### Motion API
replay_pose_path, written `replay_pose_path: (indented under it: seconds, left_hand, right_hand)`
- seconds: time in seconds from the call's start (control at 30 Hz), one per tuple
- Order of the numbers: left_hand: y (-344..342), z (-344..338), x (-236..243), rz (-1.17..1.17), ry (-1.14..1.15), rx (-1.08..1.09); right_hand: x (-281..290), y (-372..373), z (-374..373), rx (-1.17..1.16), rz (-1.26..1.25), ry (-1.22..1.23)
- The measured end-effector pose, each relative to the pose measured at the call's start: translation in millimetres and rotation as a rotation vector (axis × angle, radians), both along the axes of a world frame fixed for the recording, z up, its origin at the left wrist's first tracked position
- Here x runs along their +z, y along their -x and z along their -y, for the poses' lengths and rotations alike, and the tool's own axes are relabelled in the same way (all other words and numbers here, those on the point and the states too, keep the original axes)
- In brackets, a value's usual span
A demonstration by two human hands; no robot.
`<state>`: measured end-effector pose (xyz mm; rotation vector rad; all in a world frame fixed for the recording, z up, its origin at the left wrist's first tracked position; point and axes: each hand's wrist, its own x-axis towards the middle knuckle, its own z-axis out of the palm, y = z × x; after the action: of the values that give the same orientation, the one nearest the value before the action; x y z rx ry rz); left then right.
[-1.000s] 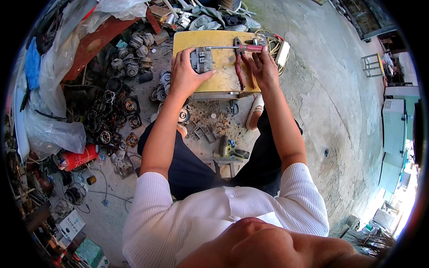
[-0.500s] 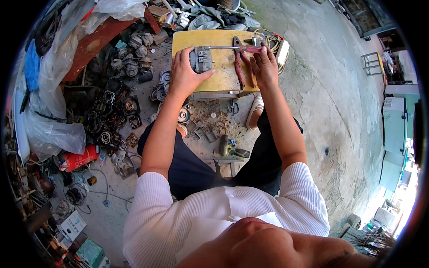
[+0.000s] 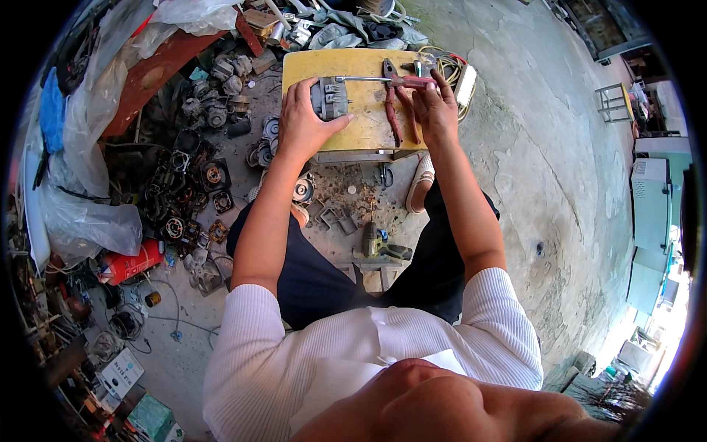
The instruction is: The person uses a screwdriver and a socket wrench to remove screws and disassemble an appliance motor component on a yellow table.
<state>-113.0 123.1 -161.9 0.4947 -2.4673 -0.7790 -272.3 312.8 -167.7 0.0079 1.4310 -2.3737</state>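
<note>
On the yellow table (image 3: 361, 136), my left hand (image 3: 303, 121) grips a small grey metal motor (image 3: 333, 99) by its left side, thumb along the near edge. My right hand (image 3: 437, 110) is closed round the red handle of a screwdriver (image 3: 412, 81). Its shaft points left and the tip meets the far right edge of the motor's casing; whether it sits on a screw is too small to tell. Under the screwdriver lie red-handled pliers (image 3: 392, 114), jaws away from me, with the handles spread toward me.
A cordless drill (image 3: 384, 244) lies between my legs near metal scraps (image 3: 337, 219). Piles of motor parts (image 3: 213, 175) cover the floor on the left, beside a red canister (image 3: 131, 261). A coiled cable and white power strip (image 3: 465, 85) are at the table's right edge.
My right hand has shifted slightly and its fingers have turned around the screwdriver handle. The left hand and motor have hardly moved.
</note>
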Motion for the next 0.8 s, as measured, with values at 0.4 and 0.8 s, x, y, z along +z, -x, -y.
replay_pose_path:
  seconds: [0.4,0.8]
  left_hand:
    - [0,-1,2,0.031,-0.006,0.013]
    - [-1,0,1,0.012,-0.019,0.005]
  right_hand:
    - [-1,1,-1,-0.005,0.000,0.037]
    - [-10,8,-3,-0.004,0.061,0.063]
